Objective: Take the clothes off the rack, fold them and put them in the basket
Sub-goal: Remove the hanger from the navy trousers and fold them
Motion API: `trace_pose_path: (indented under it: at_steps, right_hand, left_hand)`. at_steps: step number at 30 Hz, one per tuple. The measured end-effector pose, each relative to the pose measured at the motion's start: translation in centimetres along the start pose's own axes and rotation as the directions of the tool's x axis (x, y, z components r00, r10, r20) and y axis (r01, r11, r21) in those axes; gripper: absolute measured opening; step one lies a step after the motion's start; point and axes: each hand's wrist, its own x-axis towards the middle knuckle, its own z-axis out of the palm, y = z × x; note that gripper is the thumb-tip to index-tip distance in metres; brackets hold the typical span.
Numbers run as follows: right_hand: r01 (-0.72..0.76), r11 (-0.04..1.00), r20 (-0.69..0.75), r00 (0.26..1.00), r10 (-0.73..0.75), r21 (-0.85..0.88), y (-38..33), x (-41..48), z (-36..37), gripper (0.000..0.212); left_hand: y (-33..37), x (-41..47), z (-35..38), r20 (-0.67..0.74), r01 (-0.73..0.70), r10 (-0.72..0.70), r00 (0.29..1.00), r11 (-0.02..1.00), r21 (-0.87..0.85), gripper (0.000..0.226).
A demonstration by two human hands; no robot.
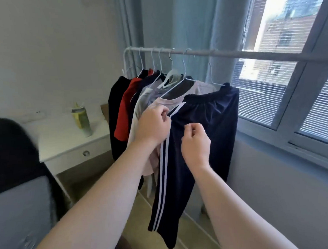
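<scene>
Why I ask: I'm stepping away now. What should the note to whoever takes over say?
Left hand: pinches the striped seam of the trousers.
Right hand: seems to pinch their front.
Things: the trousers hang nearest on the rack, with the other clothes on hangers behind them. The basket is not in view.
Done: nothing seen off the rack.
Left: unhang, fold and basket everything, probably the trousers first.

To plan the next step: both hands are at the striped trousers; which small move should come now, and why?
Probably pull the navy trousers down off their hanger: left hand and right hand seem to pinch the fabric, while they hang from the rack.
</scene>
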Motion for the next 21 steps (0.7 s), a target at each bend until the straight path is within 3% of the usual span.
trace_pose_path:
  at_steps: [3, 6, 11, 13, 16, 21]
  right_hand:
    - [-0.019, 0.999, -0.068, 0.997, 0.021, 0.028, -0.8, 1.3, -2.0, 0.020]
    - [-0.020, 0.999, -0.104, 0.994, 0.023, 0.029, -1.5, 1.9, -3.5, 0.022]
    - [-0.003, 1.000, -0.120, 0.993, 0.003, -0.003, -2.4, 2.2, -4.6, 0.020]
    - [0.000, 1.000, -0.112, 0.994, -0.003, -0.024, -2.8, 2.2, -4.9, 0.019]
    - [0.027, 0.998, -0.112, 0.993, -0.033, -0.057, -3.4, 2.2, -5.5, 0.019]
    - [0.127, 0.990, -0.140, 0.981, -0.135, -0.063, -6.2, 2.1, -6.0, 0.020]
  left_hand:
    - [1.8, 3.2, 1.8, 0.082, 0.027, -0.038, 0.996, 0.990, 0.138, 0.048]
    - [3.3, 4.8, 3.0, 0.204, 0.096, -0.155, 0.967, 0.958, 0.270, 0.051]
    - [2.9, 5.8, 4.8, 0.306, 0.186, -0.227, 0.924, 0.970, 0.158, 0.046]
    - [3.1, 5.8, 4.6, 0.253, 0.173, -0.198, 0.947, 0.978, 0.116, 0.040]
    - [3.9, 6.1, 3.0, 0.064, 0.111, -0.115, 0.991, 0.992, 0.063, 0.034]
    - [5.0, 7.6, -2.5, -0.147, -0.043, 0.043, 0.988, 0.999, 0.001, 0.032]
